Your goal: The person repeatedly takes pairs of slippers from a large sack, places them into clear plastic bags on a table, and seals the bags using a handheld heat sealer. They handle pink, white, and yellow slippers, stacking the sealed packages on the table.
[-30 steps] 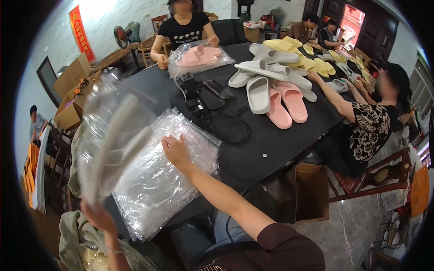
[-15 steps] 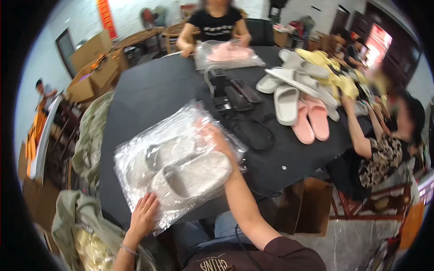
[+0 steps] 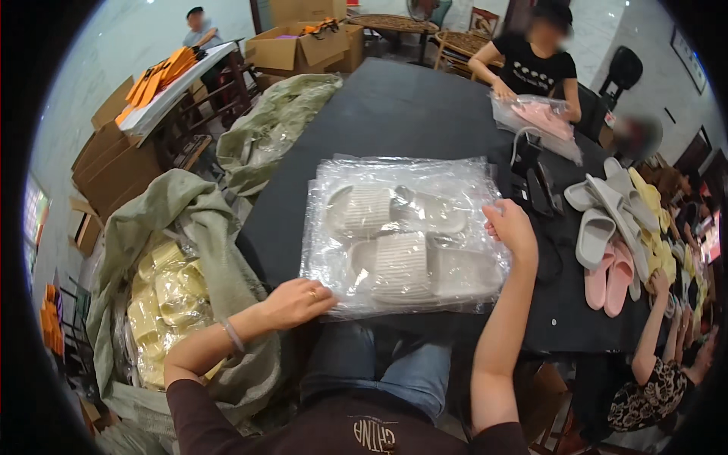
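A pair of off-white slippers (image 3: 402, 262) with ribbed straps lies flat inside a clear plastic bag (image 3: 318, 262) on the black table in front of me. More layers of clear film show along the bag's edges. My left hand (image 3: 302, 301) is closed at the near left corner, its fingers pressed together on the plastic. At the right edge, my right hand (image 3: 509, 227) has its fingers curled in a pinch on the film.
On my left stands a green woven sack (image 3: 239, 292) holding bagged yellow slippers (image 3: 163, 303). Grey slippers (image 3: 595, 235) and pink slippers (image 3: 609, 277) are heaped at the table's right. Across the table (image 3: 364, 106), a person handles a bag of pink slippers (image 3: 542, 120).
The bagged slippers have turned and now lie squarer to me, flat on the table. My right hand has moved from across the bag to its right edge. The head view has swung left.
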Demonstrator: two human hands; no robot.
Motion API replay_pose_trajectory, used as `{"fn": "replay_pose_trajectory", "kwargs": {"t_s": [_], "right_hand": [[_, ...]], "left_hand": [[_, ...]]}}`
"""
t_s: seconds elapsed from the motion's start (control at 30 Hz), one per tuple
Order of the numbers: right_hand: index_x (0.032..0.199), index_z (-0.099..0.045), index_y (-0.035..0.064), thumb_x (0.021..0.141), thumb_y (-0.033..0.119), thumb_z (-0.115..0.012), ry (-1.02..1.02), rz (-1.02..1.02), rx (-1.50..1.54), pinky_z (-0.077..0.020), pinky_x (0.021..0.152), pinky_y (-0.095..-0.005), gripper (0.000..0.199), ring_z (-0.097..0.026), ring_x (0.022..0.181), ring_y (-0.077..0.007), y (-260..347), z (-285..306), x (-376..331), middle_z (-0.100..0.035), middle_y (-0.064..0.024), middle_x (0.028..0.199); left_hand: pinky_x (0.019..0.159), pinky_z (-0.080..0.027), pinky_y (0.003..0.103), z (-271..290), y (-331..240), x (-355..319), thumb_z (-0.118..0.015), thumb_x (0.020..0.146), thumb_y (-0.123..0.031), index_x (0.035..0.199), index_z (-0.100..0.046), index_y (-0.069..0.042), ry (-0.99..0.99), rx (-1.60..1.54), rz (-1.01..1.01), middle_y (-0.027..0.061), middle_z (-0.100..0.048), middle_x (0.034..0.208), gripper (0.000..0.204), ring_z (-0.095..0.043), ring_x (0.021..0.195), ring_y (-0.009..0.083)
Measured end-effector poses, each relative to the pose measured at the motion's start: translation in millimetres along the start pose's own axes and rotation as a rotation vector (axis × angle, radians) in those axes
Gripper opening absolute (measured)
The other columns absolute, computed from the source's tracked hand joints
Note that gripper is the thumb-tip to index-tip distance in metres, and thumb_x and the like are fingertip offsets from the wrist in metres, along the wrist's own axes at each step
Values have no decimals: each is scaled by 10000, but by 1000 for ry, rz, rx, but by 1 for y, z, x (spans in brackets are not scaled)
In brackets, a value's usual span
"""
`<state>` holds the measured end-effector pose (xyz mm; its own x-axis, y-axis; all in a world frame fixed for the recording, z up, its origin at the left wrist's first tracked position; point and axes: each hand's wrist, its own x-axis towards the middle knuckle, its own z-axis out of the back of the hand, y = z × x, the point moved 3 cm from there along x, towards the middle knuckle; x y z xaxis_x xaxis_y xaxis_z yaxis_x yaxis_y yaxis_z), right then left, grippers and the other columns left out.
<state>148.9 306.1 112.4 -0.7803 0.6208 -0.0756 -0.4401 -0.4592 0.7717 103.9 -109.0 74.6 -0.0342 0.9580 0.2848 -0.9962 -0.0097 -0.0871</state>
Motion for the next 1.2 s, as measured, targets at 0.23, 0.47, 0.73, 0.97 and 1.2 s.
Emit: {"fn": "replay_pose_trajectory", "kwargs": {"t_s": [0.23,0.47,0.73,0.97,1.2], "right_hand": [[1129,-624,89,856,236,-599,-451,407,-185,-475,764,-379,311,-636,858,-297,-6,-8,51,-672,-133,869],[1142,-604,50,884,491,-555,-372,173,-99,-469,620,-350,513,-636,745,-219,-17,10,83,-661,-104,813],[1275,-500,-1,900,264,-590,-26,193,322,-364,443,-211,467,-474,559,-37,-24,-13,93,-658,-39,784],[1348,-431,9,917,202,-590,-26,310,481,-273,402,-179,499,-363,448,7,33,-4,63,-696,-48,862],[1331,-453,5,918,198,-589,-16,199,551,-287,406,-181,476,-392,462,-2,-10,3,80,-697,-55,870]], "left_hand": [[678,-530,354,-20,5,3,-574,851,-219,1156,-569,-35,227,-279,60,113,-592,1060,356,-617,872,282],[646,-476,438,55,112,71,-591,869,-216,766,-610,-33,-451,-101,613,160,-628,734,211,-616,726,346],[722,-492,388,-27,234,67,-741,728,-488,809,-662,5,-227,-343,1129,186,-659,823,506,-644,804,305],[811,-480,385,-43,211,71,-703,785,-308,889,-627,-27,-296,-45,956,124,-618,922,309,-584,956,292],[865,-462,405,-43,205,70,-727,743,-170,1028,-595,-68,-346,66,926,128,-559,1076,329,-529,1056,317]]}}
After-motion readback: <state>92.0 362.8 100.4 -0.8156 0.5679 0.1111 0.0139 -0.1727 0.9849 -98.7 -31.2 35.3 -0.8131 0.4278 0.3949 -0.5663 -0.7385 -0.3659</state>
